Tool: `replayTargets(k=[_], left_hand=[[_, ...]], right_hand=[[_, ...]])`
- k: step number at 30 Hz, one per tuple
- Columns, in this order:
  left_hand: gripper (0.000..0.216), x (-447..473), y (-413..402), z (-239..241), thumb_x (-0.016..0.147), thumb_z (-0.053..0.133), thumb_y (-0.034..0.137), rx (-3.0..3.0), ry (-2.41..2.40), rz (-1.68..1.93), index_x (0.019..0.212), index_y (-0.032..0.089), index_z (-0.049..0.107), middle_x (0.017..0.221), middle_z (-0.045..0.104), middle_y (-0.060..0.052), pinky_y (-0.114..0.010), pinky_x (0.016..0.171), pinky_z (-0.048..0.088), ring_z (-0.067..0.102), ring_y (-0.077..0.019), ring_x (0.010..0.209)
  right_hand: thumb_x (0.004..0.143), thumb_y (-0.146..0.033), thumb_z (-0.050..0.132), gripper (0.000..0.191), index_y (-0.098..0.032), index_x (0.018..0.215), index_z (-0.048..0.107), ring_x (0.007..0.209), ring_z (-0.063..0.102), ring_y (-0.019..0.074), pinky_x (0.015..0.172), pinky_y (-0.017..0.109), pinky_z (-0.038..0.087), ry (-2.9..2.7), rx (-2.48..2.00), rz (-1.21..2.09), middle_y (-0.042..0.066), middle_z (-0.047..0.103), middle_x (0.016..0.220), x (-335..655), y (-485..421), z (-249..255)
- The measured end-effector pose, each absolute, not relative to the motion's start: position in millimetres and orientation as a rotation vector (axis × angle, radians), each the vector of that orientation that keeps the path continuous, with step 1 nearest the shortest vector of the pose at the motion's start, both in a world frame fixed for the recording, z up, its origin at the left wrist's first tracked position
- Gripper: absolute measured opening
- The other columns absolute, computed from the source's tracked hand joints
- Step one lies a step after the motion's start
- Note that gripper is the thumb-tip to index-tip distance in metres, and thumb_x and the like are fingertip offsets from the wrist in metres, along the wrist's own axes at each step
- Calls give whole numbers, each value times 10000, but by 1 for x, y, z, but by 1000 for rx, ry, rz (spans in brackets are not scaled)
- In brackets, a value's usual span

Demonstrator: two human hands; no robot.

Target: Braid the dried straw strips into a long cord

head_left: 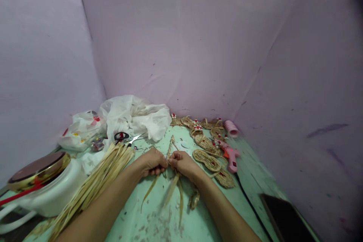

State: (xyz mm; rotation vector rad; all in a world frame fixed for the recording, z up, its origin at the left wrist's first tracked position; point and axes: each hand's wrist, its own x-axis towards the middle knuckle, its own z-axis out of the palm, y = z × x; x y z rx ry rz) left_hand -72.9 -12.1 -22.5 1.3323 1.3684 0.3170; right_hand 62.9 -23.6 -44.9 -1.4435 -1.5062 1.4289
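My left hand (153, 162) and my right hand (183, 163) meet at the middle of a pale green table (159, 227), both pinched shut on a braid of dried leaf strips (170, 146). The plaited part runs away from my fingers toward the wall. Loose strip ends (172, 193) hang down from my hands toward me. A thick bundle of straw-coloured leaf strips (96, 181) lies just left of my left forearm.
Black-handled scissors (124, 138) and crumpled white plastic bags (136, 117) lie at the back left. Several woven straw pieces (207, 159), a pink glue gun (231, 157) and a pink spool (231, 129) sit right. A white pot with gold lid (42, 181) stands left; lilac walls enclose the table.
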Motion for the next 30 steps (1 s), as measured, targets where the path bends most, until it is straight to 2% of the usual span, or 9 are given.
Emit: replayTargets(k=[4, 11, 14, 19, 22, 27, 30], left_hand=[[87, -70, -17, -13, 503, 467, 170, 1421, 1470, 277, 469, 131, 537, 259, 365, 44, -188, 286, 156, 250, -57, 226], [101, -72, -13, -20, 523, 491, 217, 1206, 1349, 323, 464, 136, 485, 353, 412, 37, -178, 291, 133, 296, -45, 268], [84, -70, -14, -19, 511, 485, 188, 1210, 1374, 370, 450, 145, 449, 332, 358, 57, -181, 296, 89, 231, -32, 255], [128, -61, -20, -17, 489, 461, 118, 1243, 1460, 456, 405, 155, 371, 294, 290, 68, -184, 310, 91, 180, -24, 266], [105, -60, -18, -20, 494, 456, 123, 1190, 1483, 440, 417, 150, 391, 302, 306, 61, -187, 315, 86, 192, -26, 272], [141, -66, -15, -24, 525, 492, 225, 1128, 1375, 424, 447, 159, 395, 343, 342, 58, -191, 309, 56, 228, -32, 270], [157, -70, -15, -24, 499, 518, 208, 1224, 1336, 492, 443, 164, 378, 340, 345, 65, -183, 302, 72, 239, -30, 267]], right_hand=[[693, -100, 459, 127, -146, 575, 446, 351, 281, 35, 385, 175, 216, -1520, -1430, 1441, -74, 420, 412, 64, -24, -42], [689, -138, 466, 90, -140, 600, 480, 389, 306, 47, 407, 174, 241, -1610, -1409, 1362, -59, 437, 446, 68, -20, -52], [680, -157, 480, 80, -129, 635, 539, 448, 371, 62, 439, 176, 268, -1808, -1458, 1166, -27, 494, 502, 70, -21, -50], [650, -239, 523, 153, -138, 633, 637, 527, 452, 105, 483, 214, 271, -2046, -1726, 659, 43, 594, 587, 72, -29, -30], [625, -244, 529, 165, -135, 595, 650, 492, 441, 109, 450, 223, 241, -2044, -1887, 707, 53, 586, 541, 69, -35, -20], [619, -210, 533, 156, -133, 607, 668, 500, 450, 104, 440, 219, 220, -2062, -1879, 705, 57, 605, 561, 55, -46, -10], [620, -189, 544, 143, -132, 611, 674, 514, 467, 100, 447, 210, 235, -2100, -1834, 701, 54, 616, 578, 53, -49, -7]])
